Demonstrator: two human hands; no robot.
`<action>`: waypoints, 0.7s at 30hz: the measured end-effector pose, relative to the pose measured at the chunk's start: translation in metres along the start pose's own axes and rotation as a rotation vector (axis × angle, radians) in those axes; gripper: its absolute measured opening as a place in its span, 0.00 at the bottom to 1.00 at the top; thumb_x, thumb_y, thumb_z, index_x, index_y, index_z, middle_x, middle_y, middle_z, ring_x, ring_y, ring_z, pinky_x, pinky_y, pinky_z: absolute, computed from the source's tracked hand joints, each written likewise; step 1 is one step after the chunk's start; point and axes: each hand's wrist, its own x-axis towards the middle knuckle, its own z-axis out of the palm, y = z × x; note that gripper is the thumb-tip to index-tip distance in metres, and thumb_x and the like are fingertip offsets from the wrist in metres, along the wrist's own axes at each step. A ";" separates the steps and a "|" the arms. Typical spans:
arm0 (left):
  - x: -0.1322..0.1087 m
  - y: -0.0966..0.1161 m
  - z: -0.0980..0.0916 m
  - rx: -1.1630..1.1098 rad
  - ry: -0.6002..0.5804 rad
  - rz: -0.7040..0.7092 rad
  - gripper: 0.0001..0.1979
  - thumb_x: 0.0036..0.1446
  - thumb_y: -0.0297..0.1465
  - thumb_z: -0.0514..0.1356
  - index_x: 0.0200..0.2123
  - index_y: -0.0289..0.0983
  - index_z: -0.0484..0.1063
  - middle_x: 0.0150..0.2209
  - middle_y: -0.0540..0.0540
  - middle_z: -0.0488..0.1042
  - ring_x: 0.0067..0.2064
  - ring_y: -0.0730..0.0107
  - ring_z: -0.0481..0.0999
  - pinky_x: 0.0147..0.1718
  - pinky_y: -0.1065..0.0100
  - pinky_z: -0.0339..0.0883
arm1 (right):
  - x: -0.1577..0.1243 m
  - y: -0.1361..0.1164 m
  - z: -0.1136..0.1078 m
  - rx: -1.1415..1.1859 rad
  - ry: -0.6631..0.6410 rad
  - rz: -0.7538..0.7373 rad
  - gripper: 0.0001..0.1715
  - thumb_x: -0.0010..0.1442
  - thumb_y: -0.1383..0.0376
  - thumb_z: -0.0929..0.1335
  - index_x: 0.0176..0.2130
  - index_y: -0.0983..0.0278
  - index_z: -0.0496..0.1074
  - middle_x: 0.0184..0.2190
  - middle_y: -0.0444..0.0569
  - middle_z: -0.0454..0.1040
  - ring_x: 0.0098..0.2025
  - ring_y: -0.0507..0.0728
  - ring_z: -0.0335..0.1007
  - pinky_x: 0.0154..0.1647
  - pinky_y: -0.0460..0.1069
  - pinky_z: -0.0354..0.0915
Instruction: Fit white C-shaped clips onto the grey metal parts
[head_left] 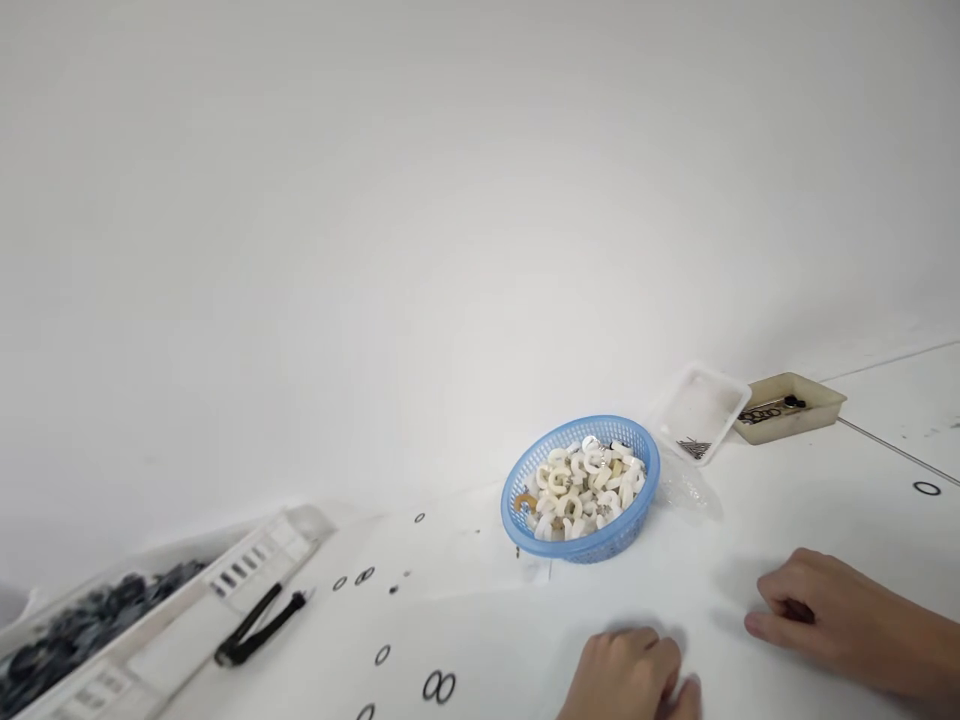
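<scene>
My left hand (628, 676) rests low on the white table at the bottom edge of the head view, knuckles up and fingers curled under. Whatever it holds, if anything, is hidden beneath it. To its right lies my right hand (829, 618), loosely closed, the thumb near the bent fingers with a dark hollow between them. Nothing can be made out inside that hollow. The two hands are apart. Beyond them stands a blue plastic basket (581, 545) filled with white and cream curved pieces (592, 485).
Behind the basket, a white tray (701, 400) with thin metal pins leans against a beige tray (795, 425) of rings. Black rings (439, 687) lie scattered left; another ring (927, 488) lies right. Black-handled cutters (259, 630) sit near a bin of dark parts (97, 630).
</scene>
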 end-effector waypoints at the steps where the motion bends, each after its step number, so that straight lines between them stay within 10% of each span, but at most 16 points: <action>1: 0.002 -0.001 0.003 0.010 -0.003 -0.011 0.13 0.60 0.36 0.63 0.26 0.40 0.64 0.26 0.51 0.71 0.29 0.66 0.73 0.26 0.66 0.54 | 0.000 0.001 0.001 0.013 0.009 0.004 0.30 0.66 0.57 0.65 0.23 0.62 0.43 0.20 0.40 0.51 0.26 0.52 0.52 0.26 0.48 0.45; 21: -0.006 0.003 -0.002 -0.071 0.052 -0.044 0.16 0.59 0.31 0.62 0.26 0.39 0.56 0.27 0.51 0.73 0.31 0.66 0.75 0.29 0.65 0.53 | -0.002 0.007 0.012 -0.156 0.029 -0.133 0.31 0.68 0.55 0.65 0.22 0.63 0.47 0.17 0.41 0.56 0.22 0.52 0.50 0.25 0.50 0.41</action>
